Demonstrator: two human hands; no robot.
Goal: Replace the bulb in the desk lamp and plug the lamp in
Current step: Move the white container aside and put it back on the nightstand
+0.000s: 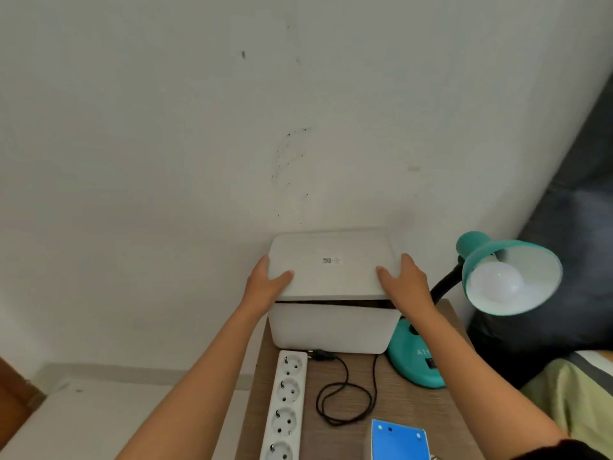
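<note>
You've got both hands, left (268, 280) and right (403, 282), clamped on the box lid (331, 270); the lamp (507, 277) sits right, nearer your right hand.

Both hands (265, 283) (406, 283) outstretched, gripping.

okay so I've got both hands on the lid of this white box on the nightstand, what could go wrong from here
1. The teal desk lamp stands right beside the white plastic storage box; your right hand or the white lid, swinging clear, might knock its shade or the white bulb.
2. The lamp's black cord lies looped in front of the box, its plug by the white power strip; a forearm could snag it.
</note>
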